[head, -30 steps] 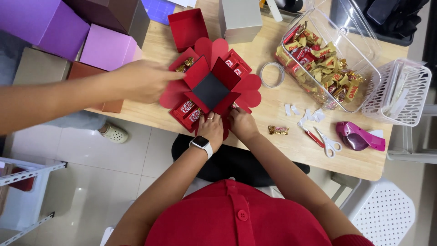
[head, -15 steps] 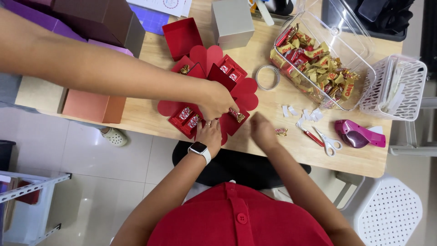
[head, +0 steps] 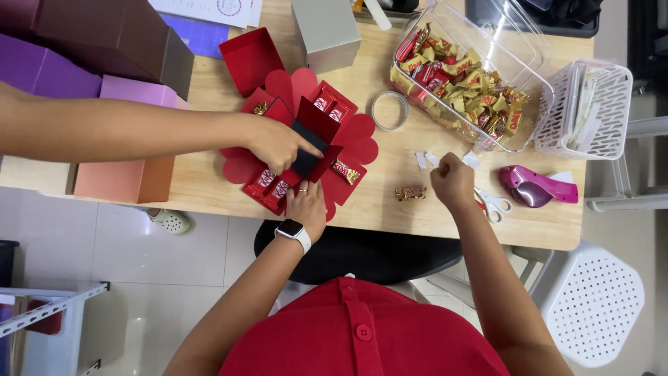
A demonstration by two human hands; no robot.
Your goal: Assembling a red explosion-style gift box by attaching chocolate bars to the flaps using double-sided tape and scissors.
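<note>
Red folded-paper box lies opened on surface; left hand presses its edge, fingers flat; right hand fisted beside paper scraps; co-worker's hand points at its black centre.

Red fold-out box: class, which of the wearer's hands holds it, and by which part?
The left hand presses the red fold-out box at its near edge. The right hand is closed near white paper scraps; any contents are hidden.

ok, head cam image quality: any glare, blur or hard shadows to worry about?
Head view: light is even and soft, with only faint shadows under the red paper box. The clear candy tub shows mild reflections on its walls. Left hand and right hand are sharp. The red shirt at the bottom is slightly soft.
</note>
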